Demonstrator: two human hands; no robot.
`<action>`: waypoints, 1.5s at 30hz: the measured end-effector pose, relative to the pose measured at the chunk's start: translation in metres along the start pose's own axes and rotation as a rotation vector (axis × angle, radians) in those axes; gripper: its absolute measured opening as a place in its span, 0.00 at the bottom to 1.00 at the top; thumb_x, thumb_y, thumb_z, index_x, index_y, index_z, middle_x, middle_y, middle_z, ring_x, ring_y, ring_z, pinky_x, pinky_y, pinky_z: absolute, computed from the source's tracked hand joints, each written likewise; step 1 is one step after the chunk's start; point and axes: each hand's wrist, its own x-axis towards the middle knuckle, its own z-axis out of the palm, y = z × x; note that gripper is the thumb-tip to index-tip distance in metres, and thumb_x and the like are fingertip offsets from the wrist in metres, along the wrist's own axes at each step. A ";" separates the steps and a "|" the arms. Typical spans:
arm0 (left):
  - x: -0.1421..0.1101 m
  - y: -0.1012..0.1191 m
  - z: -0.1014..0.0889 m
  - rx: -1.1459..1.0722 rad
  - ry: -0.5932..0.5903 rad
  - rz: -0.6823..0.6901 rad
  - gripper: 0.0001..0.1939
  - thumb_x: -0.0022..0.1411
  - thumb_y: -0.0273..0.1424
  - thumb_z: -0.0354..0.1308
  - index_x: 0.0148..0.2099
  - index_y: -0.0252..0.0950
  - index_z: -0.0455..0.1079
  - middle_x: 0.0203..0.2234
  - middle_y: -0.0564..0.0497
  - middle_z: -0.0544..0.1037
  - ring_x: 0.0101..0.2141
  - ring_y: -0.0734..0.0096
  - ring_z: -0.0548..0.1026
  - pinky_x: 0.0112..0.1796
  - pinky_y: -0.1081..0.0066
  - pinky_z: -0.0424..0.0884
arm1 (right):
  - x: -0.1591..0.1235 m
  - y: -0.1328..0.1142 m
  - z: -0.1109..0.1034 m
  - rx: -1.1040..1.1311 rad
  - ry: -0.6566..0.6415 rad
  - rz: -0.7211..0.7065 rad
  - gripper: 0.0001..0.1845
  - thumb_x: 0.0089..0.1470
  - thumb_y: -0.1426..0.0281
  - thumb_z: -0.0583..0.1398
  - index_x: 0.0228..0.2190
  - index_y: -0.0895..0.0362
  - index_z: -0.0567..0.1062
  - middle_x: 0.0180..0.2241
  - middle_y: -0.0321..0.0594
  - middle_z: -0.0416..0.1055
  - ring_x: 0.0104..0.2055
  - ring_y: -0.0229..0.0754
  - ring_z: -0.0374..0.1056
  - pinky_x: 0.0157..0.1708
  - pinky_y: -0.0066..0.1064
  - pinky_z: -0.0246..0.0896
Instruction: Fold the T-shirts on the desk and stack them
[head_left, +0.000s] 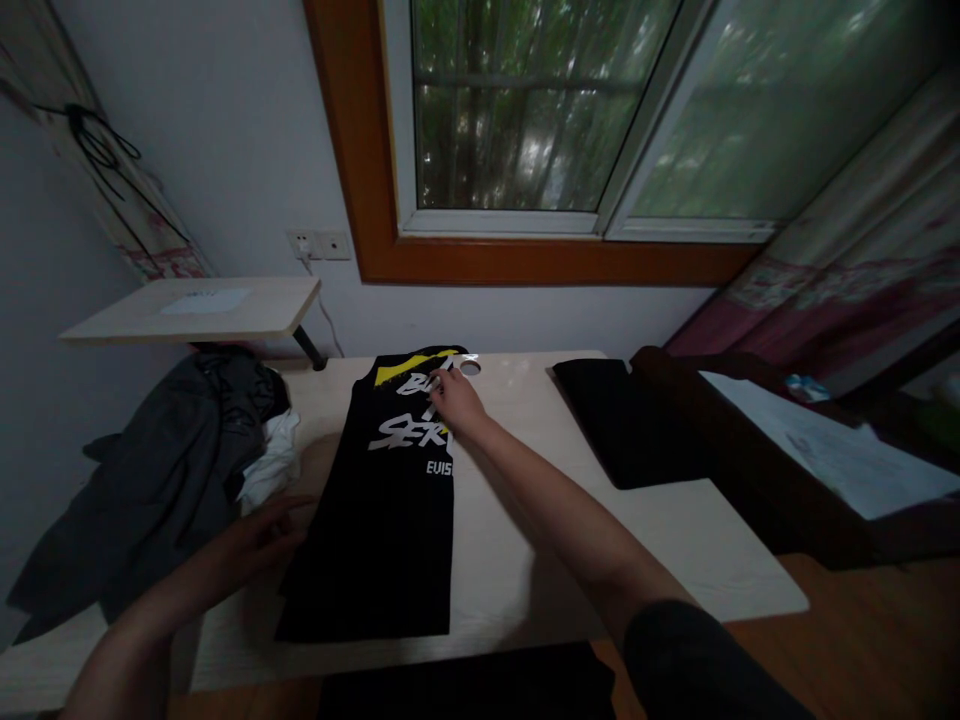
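Observation:
A black T-shirt (390,540) with white lettering and a yellow patch lies on the table, folded lengthwise into a long narrow strip. My right hand (456,402) is over the lettered upper part by the right folded edge, its fingers drawn together on the cloth. Beside the shirt's lower left edge is my left hand (271,537), with fingers extended toward the fabric; it is dim, and whether it touches the cloth I cannot tell.
Dark grey clothing (191,450) and a white cloth (271,460) are heaped at the left under a raised shelf (262,310). A folded black garment (615,420) lies at the right of the pale table (525,580). Farther right, paper sheets (832,440) rest on a dark surface.

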 end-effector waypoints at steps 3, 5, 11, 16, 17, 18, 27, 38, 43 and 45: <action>0.021 0.001 0.007 0.079 0.117 0.001 0.36 0.62 0.53 0.56 0.67 0.41 0.64 0.38 0.50 0.81 0.38 0.59 0.80 0.42 0.64 0.74 | -0.029 0.009 -0.005 -0.088 -0.004 0.082 0.26 0.64 0.61 0.57 0.60 0.56 0.68 0.53 0.54 0.71 0.53 0.53 0.70 0.54 0.39 0.63; 0.032 0.005 0.011 0.127 0.170 -0.009 0.38 0.61 0.52 0.56 0.67 0.39 0.63 0.36 0.50 0.81 0.37 0.58 0.80 0.43 0.62 0.74 | -0.043 0.009 -0.006 -0.123 -0.040 0.073 0.30 0.64 0.57 0.58 0.62 0.55 0.65 0.52 0.53 0.73 0.53 0.54 0.70 0.52 0.40 0.63; 0.044 0.028 0.021 0.233 0.120 -0.007 0.36 0.63 0.46 0.55 0.69 0.37 0.60 0.36 0.49 0.79 0.38 0.56 0.79 0.41 0.62 0.71 | -0.064 0.008 -0.007 -0.164 -0.126 0.014 0.30 0.63 0.66 0.56 0.65 0.53 0.61 0.45 0.48 0.78 0.47 0.52 0.73 0.47 0.37 0.63; 0.043 0.053 0.037 0.211 0.031 0.064 0.33 0.63 0.41 0.55 0.69 0.41 0.60 0.35 0.52 0.78 0.37 0.60 0.77 0.40 0.65 0.69 | -0.070 0.027 -0.016 -0.149 -0.126 0.078 0.28 0.63 0.67 0.57 0.64 0.52 0.62 0.44 0.46 0.78 0.46 0.49 0.73 0.48 0.34 0.62; 0.045 0.058 0.044 0.202 0.015 0.079 0.33 0.63 0.41 0.55 0.69 0.42 0.61 0.35 0.52 0.78 0.36 0.61 0.77 0.40 0.65 0.68 | -0.071 0.033 -0.020 -0.146 -0.120 0.091 0.28 0.64 0.67 0.57 0.63 0.52 0.62 0.44 0.46 0.78 0.46 0.49 0.73 0.48 0.34 0.62; 0.047 0.063 0.051 0.193 0.003 0.094 0.32 0.63 0.41 0.55 0.68 0.42 0.62 0.34 0.53 0.77 0.36 0.61 0.76 0.39 0.66 0.68 | -0.072 0.039 -0.025 -0.145 -0.114 0.101 0.28 0.64 0.67 0.57 0.63 0.52 0.63 0.44 0.46 0.78 0.46 0.49 0.73 0.47 0.34 0.62; 0.070 0.101 0.098 0.145 -0.099 0.208 0.28 0.62 0.37 0.57 0.64 0.43 0.65 0.35 0.51 0.78 0.37 0.61 0.77 0.40 0.65 0.67 | -0.080 0.086 -0.058 -0.207 -0.076 0.191 0.23 0.65 0.68 0.55 0.60 0.54 0.67 0.47 0.50 0.78 0.48 0.52 0.73 0.45 0.36 0.61; 0.062 0.088 0.088 0.141 -0.153 0.229 0.25 0.62 0.36 0.58 0.62 0.45 0.67 0.33 0.55 0.76 0.34 0.66 0.75 0.38 0.68 0.66 | -0.100 0.089 -0.060 -0.243 -0.090 0.130 0.22 0.67 0.68 0.54 0.60 0.53 0.68 0.51 0.50 0.76 0.51 0.55 0.71 0.49 0.39 0.59; 0.058 0.081 0.088 0.103 -0.241 0.198 0.33 0.61 0.39 0.61 0.67 0.47 0.62 0.33 0.55 0.77 0.34 0.66 0.76 0.37 0.68 0.68 | -0.111 0.079 -0.063 -0.325 0.003 0.084 0.21 0.66 0.68 0.57 0.58 0.53 0.70 0.50 0.50 0.73 0.51 0.53 0.67 0.51 0.39 0.59; 0.055 0.082 0.088 0.069 -0.289 0.207 0.34 0.60 0.40 0.62 0.67 0.47 0.62 0.33 0.55 0.77 0.33 0.67 0.75 0.36 0.68 0.68 | -0.117 0.072 -0.064 -0.355 0.033 0.034 0.19 0.65 0.68 0.58 0.56 0.54 0.72 0.48 0.50 0.72 0.51 0.54 0.65 0.51 0.40 0.60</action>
